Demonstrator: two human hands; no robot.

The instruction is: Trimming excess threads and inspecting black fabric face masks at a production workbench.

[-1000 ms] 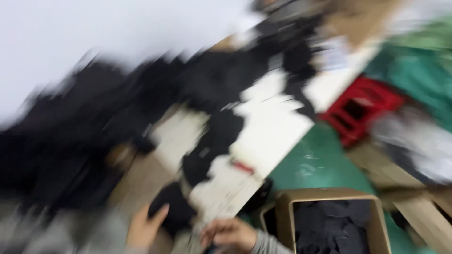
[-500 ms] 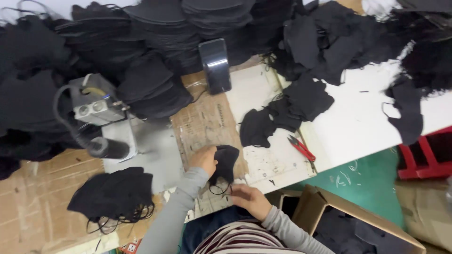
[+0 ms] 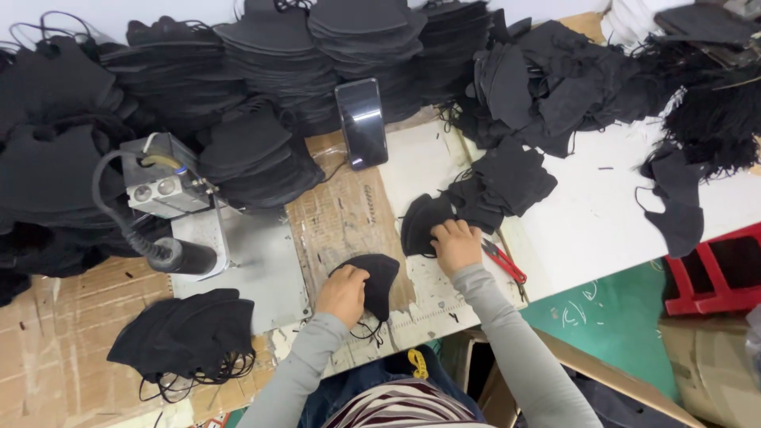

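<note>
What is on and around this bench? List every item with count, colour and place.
mask under left hand: one, black, bench front
mask under right hand: one, black, right of it
mask stacks: many, black, along the back
mask pile: one, black, front left
phone: one, dark, leaning on stacks
machine: one, grey, left
snips: one, red-handled, beside right hand
crate: one, red, far right
cardboard box: one, brown, bottom right
left hand: on a mask
right hand: on a mask

phone (image 3: 361, 122) upright against mask stacks (image 3: 261, 63) | red scissors (image 3: 502, 260) on table | red crate (image 3: 717, 269) on green floor
</note>
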